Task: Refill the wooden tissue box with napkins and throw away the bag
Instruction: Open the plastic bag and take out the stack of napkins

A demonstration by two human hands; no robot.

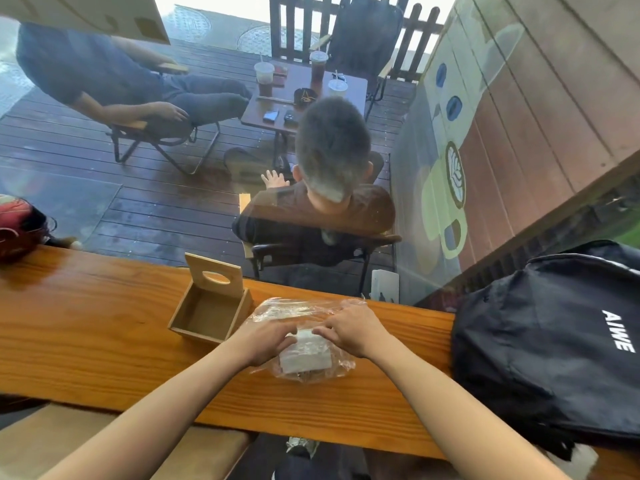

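Observation:
The wooden tissue box (207, 315) stands on the wooden counter (86, 334) with its slotted lid (214, 276) tipped up; its inside looks bare. Just right of it lies a clear plastic bag (294, 310) holding a white stack of napkins (304, 353). My left hand (266, 341) pinches the bag from the left and my right hand (349, 329) pinches it from the right, fingertips almost meeting above the stack. Both hands rest on the plastic, close to the box's right wall.
A black backpack (547, 344) fills the counter's right end. A red helmet (19, 225) sits at the far left. A glass pane rises behind the counter; outside, people sit on chairs around a small table (304, 98) with drinks. A cushioned seat (69, 431) lies below.

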